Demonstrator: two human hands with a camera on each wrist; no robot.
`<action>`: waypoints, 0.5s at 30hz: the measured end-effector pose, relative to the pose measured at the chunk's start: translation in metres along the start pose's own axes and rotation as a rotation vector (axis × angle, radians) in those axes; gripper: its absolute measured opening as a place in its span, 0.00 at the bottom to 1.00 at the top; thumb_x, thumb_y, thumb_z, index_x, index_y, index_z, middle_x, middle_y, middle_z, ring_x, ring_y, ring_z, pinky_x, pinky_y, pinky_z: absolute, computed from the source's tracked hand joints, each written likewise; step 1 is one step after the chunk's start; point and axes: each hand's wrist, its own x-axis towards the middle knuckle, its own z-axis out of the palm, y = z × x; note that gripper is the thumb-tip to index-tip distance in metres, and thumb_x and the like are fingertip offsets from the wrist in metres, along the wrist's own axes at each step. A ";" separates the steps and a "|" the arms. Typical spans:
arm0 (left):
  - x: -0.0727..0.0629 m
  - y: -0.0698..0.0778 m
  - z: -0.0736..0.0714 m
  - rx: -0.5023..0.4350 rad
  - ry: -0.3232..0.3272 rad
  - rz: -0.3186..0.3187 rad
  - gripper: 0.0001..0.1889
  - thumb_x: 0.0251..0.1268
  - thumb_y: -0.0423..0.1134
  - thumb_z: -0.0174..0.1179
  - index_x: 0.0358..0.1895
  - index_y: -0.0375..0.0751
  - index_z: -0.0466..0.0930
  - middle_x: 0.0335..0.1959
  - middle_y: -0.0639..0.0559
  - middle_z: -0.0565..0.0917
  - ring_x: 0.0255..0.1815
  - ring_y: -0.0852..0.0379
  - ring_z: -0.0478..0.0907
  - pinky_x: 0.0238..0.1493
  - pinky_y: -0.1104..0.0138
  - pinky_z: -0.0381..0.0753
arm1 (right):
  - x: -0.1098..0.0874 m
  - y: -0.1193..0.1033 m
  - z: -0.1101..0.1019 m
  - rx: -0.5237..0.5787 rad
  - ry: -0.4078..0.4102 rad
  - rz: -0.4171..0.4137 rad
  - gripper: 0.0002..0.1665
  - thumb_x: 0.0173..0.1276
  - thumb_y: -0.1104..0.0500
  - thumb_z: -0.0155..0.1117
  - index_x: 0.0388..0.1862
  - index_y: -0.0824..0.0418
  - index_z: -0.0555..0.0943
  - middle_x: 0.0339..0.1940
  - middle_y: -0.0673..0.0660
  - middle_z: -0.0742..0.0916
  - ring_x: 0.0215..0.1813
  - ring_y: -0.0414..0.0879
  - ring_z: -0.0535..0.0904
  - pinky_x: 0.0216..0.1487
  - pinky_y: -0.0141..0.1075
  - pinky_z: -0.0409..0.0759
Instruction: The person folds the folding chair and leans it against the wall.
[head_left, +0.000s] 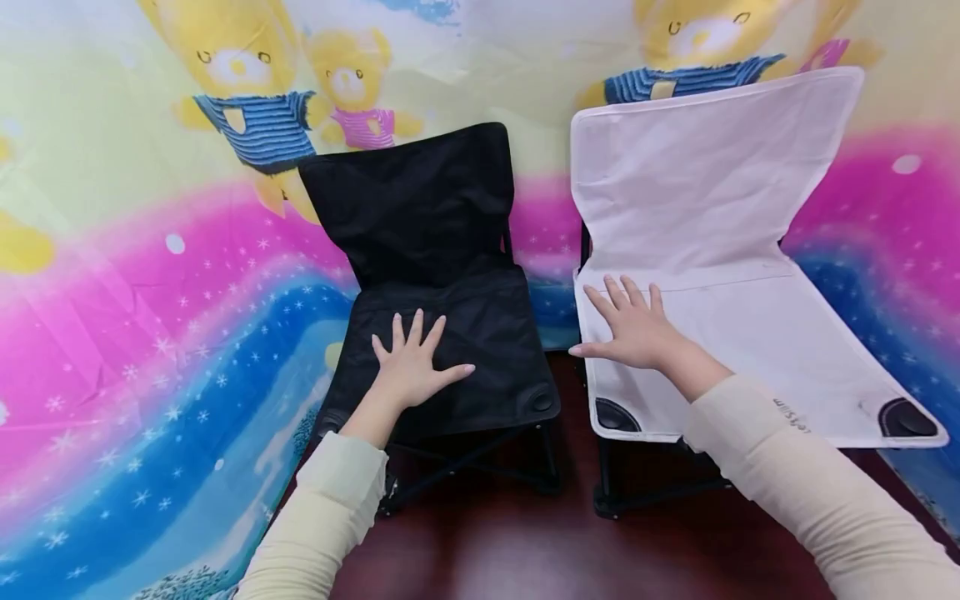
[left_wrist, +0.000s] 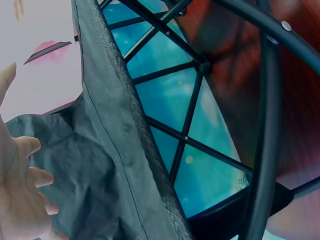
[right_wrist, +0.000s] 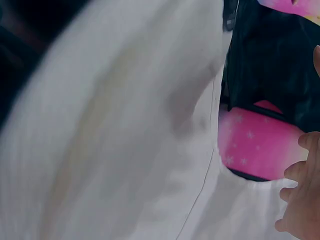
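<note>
Two folding camp chairs stand side by side, a black chair (head_left: 420, 221) on the left and a white chair (head_left: 697, 183) on the right. Over the black seat, my left hand (head_left: 412, 371) is spread with fingers apart and holds nothing. My right hand (head_left: 633, 329) is spread likewise over the left part of the white seat, also holding nothing. Whether either palm touches the fabric I cannot tell. In the left wrist view the left hand (left_wrist: 20, 190) appears beside the black fabric (left_wrist: 85, 165). The right wrist view has the right hand (right_wrist: 305, 200) at its right edge.
Behind the chairs hangs a colourful cloth (head_left: 187, 250) printed with bears and snowflakes. Thin black legs (head_left: 465, 458) carry the chairs on a dark reddish floor (head_left: 495, 533). A narrow gap separates the two seats. Black corner patches (head_left: 907, 417) mark the white seat's front.
</note>
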 end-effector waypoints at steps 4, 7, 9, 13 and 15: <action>-0.003 -0.006 0.002 -0.013 -0.006 -0.006 0.47 0.44 0.75 0.39 0.68 0.54 0.42 0.68 0.44 0.37 0.64 0.39 0.25 0.53 0.38 0.26 | 0.000 -0.008 0.003 0.000 -0.010 -0.023 0.58 0.47 0.24 0.44 0.68 0.57 0.46 0.67 0.67 0.48 0.66 0.62 0.35 0.55 0.60 0.25; -0.006 -0.010 0.001 -0.012 -0.004 -0.004 0.48 0.44 0.75 0.38 0.68 0.54 0.41 0.68 0.45 0.37 0.64 0.39 0.24 0.53 0.38 0.25 | 0.001 -0.013 0.006 -0.002 -0.013 -0.034 0.58 0.47 0.24 0.43 0.68 0.57 0.46 0.67 0.66 0.48 0.66 0.61 0.34 0.55 0.60 0.23; -0.009 -0.012 0.000 -0.003 -0.004 -0.004 0.48 0.43 0.76 0.37 0.68 0.55 0.40 0.68 0.45 0.36 0.64 0.40 0.24 0.53 0.38 0.25 | 0.002 -0.016 0.008 -0.008 -0.009 -0.037 0.58 0.47 0.24 0.44 0.68 0.57 0.46 0.67 0.66 0.48 0.66 0.60 0.34 0.56 0.60 0.25; -0.012 -0.017 -0.001 0.013 -0.002 -0.004 0.49 0.43 0.76 0.36 0.68 0.54 0.40 0.68 0.44 0.36 0.64 0.39 0.24 0.52 0.38 0.24 | 0.003 -0.019 0.013 -0.010 -0.001 -0.047 0.59 0.46 0.24 0.44 0.68 0.57 0.47 0.67 0.66 0.49 0.66 0.60 0.35 0.56 0.59 0.24; -0.012 -0.019 -0.001 0.016 -0.001 -0.007 0.49 0.43 0.76 0.37 0.68 0.54 0.40 0.68 0.44 0.36 0.64 0.39 0.24 0.52 0.38 0.25 | 0.004 -0.020 0.015 -0.015 -0.005 -0.049 0.59 0.46 0.23 0.43 0.68 0.56 0.46 0.67 0.66 0.48 0.66 0.60 0.34 0.56 0.58 0.23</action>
